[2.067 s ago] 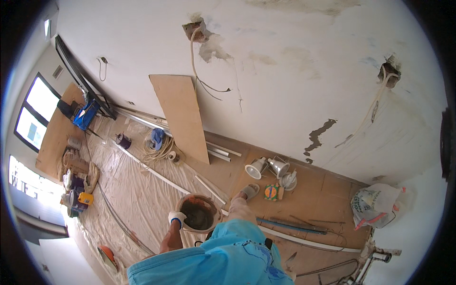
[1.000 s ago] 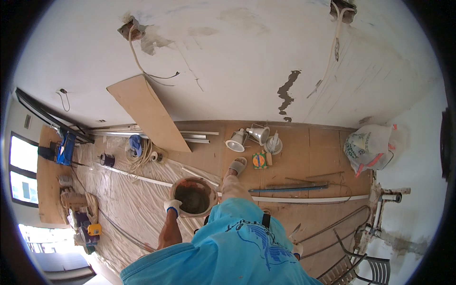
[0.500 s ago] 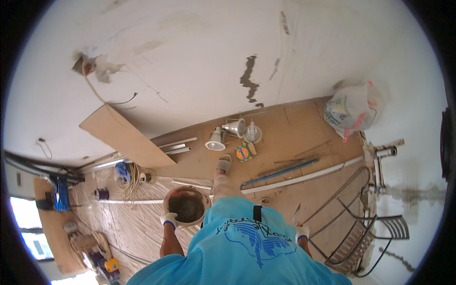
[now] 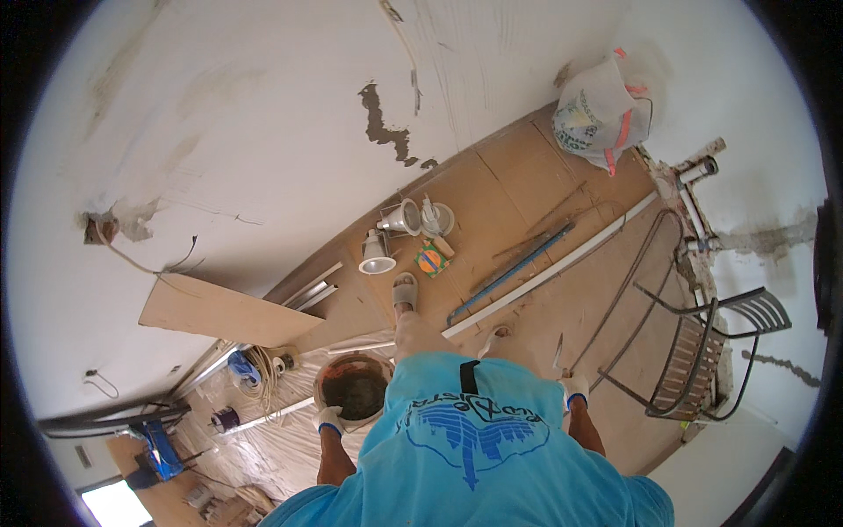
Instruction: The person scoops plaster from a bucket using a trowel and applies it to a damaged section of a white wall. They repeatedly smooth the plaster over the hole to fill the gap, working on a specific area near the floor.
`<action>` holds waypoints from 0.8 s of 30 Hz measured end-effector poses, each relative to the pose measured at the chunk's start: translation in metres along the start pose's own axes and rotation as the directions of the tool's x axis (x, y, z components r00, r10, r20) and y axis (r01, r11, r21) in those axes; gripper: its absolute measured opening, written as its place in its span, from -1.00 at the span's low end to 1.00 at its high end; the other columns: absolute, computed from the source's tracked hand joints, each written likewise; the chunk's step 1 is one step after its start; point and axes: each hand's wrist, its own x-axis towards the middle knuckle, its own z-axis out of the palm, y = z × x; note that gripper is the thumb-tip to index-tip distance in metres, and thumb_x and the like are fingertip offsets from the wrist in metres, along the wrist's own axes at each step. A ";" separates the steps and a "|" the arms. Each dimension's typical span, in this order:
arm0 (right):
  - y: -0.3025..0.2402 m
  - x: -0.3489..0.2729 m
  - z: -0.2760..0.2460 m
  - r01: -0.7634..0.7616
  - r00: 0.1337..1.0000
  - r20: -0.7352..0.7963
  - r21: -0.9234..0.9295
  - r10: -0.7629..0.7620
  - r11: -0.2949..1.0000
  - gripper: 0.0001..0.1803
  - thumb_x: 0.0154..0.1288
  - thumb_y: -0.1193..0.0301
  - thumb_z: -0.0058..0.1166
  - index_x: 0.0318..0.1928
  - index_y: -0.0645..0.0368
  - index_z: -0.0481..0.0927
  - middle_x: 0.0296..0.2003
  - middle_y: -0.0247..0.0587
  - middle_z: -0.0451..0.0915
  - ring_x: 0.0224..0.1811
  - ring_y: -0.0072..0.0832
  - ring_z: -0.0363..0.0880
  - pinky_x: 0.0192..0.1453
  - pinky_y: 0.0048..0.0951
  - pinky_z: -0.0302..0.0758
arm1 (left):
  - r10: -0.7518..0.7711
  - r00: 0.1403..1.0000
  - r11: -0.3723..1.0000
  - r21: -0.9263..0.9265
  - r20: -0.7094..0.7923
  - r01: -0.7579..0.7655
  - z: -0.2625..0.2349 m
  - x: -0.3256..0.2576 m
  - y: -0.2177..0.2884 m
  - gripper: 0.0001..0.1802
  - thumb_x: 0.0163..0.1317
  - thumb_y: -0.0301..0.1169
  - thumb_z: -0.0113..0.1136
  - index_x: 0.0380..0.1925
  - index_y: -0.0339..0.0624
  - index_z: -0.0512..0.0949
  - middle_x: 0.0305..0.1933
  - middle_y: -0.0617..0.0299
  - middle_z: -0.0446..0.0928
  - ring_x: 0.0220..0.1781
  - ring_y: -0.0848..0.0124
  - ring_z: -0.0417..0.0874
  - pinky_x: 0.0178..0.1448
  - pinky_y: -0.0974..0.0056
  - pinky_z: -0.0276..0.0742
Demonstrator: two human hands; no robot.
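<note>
At my left side hangs a bucket (image 4: 337,372) with dark grey wet mortar (image 4: 360,400) in it. My left hand (image 4: 329,419), in a white work glove with a blue cuff, is closed on the bucket's near left rim. On the other side my right hand (image 4: 575,387), gloved the same way, is closed around a trowel (image 4: 558,352); its narrow pointed blade sticks out ahead, while the handle is hidden in the glove. Ahead, the white wall bears an irregular dark grey patch (image 4: 383,132).
Lamp housings (image 4: 377,255) stand by the wall near a blue bar (image 4: 509,272) and a long white pipe (image 4: 562,263). A metal chair (image 4: 685,360) lies at right, below a white plastic bag (image 4: 599,114). A board (image 4: 228,312) leans at left, near coiled cable (image 4: 263,373).
My view has turned, so the wall patch, bag and lamps sit further left. A second foot now shows at right. Both hands keep hold of the bucket and trowel.
</note>
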 end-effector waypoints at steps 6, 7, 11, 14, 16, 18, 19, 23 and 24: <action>0.082 0.042 0.067 0.063 0.988 -0.135 -0.057 -0.070 0.996 -0.76 0.30 0.34 0.24 -0.14 0.24 0.73 -0.39 0.01 0.76 -0.41 -0.18 0.81 -0.35 -0.10 0.65 | 0.048 0.988 0.996 0.064 0.143 -0.058 0.010 0.022 0.047 -0.65 -0.06 -0.75 0.40 -0.19 -0.45 0.65 -0.30 0.02 0.67 -0.40 0.13 0.68 -0.34 0.04 0.61; 0.082 0.037 0.069 0.017 0.997 -0.072 0.023 -0.015 1.000 -0.76 0.30 0.35 0.24 -0.13 0.23 0.73 -0.41 -0.02 0.75 -0.44 -0.21 0.79 -0.40 -0.11 0.63 | 0.057 0.987 0.997 0.047 0.151 -0.065 0.005 0.031 0.054 -0.65 -0.06 -0.75 0.40 -0.18 -0.44 0.65 -0.28 0.03 0.67 -0.36 0.13 0.69 -0.30 0.04 0.62; 0.047 -0.016 0.030 -0.226 0.974 0.087 0.280 0.210 0.933 -0.74 0.34 0.30 0.24 -0.14 0.25 0.69 -0.42 -0.01 0.71 -0.51 -0.18 0.73 -0.52 -0.08 0.55 | 0.140 0.984 0.983 0.102 0.114 -0.152 0.046 -0.003 0.101 -0.59 -0.05 -0.74 0.41 -0.11 -0.45 0.64 -0.18 0.05 0.67 -0.22 0.15 0.70 -0.14 0.04 0.66; 0.072 -0.005 0.059 -0.281 0.960 0.093 0.373 0.266 0.884 -0.79 0.29 0.37 0.28 -0.17 0.23 0.64 -0.50 -0.10 0.60 -0.64 -0.29 0.58 -0.65 -0.16 0.38 | 0.244 0.962 0.959 0.118 0.120 -0.257 0.066 -0.004 0.138 -0.55 -0.05 -0.73 0.43 -0.06 -0.46 0.63 -0.15 0.06 0.68 -0.21 0.16 0.70 -0.13 0.05 0.66; 0.065 -0.012 0.072 -0.327 0.944 0.098 0.408 0.315 0.852 -0.72 0.14 0.52 0.35 -0.12 0.19 0.61 -0.56 -0.18 0.55 -0.69 -0.33 0.54 -0.69 -0.19 0.35 | 0.232 0.958 0.939 0.218 0.166 -0.265 0.071 0.019 0.167 -0.51 -0.05 -0.73 0.44 -0.02 -0.46 0.63 -0.14 0.05 0.68 -0.21 0.15 0.71 -0.12 0.05 0.66; 0.040 -0.037 0.072 -0.349 0.935 0.092 0.410 0.343 0.842 -0.78 0.22 0.47 0.31 -0.14 0.18 0.61 -0.58 -0.21 0.53 -0.69 -0.36 0.52 -0.70 -0.20 0.34 | 0.210 0.951 0.929 0.257 0.226 -0.266 0.080 0.038 0.186 -0.48 -0.06 -0.72 0.46 0.00 -0.46 0.63 -0.12 0.02 0.69 -0.20 0.15 0.72 -0.14 0.06 0.67; 0.030 -0.047 0.075 -0.360 0.930 0.088 0.411 0.357 0.838 -0.81 0.25 0.45 0.30 -0.15 0.18 0.61 -0.59 -0.22 0.51 -0.70 -0.37 0.51 -0.71 -0.21 0.33 | 0.217 0.945 0.925 0.257 0.245 -0.280 0.084 0.049 0.196 -0.50 -0.06 -0.71 0.47 -0.01 -0.46 0.64 -0.13 0.03 0.69 -0.21 0.16 0.72 -0.14 0.06 0.67; 0.048 -0.056 0.143 -0.278 0.944 -0.053 0.396 0.324 0.875 -0.65 0.42 0.17 0.16 -0.12 0.25 0.70 -0.46 0.01 0.67 -0.45 -0.09 0.69 -0.40 -0.02 0.54 | 0.252 0.921 0.894 0.292 0.298 -0.339 0.117 0.086 0.237 -0.56 -0.07 -0.68 0.49 -0.09 -0.45 0.68 -0.16 0.05 0.71 -0.24 0.19 0.72 -0.19 0.07 0.66; 0.046 -0.064 0.156 -0.241 0.951 -0.112 0.309 0.287 0.920 -0.58 0.44 0.10 0.11 -0.14 0.27 0.71 -0.38 0.10 0.69 -0.33 0.00 0.71 -0.26 0.02 0.57 | 0.264 0.919 0.883 0.310 0.292 -0.352 0.123 0.095 0.246 -0.58 -0.07 -0.68 0.50 -0.11 -0.45 0.69 -0.17 0.05 0.71 -0.26 0.20 0.72 -0.20 0.07 0.66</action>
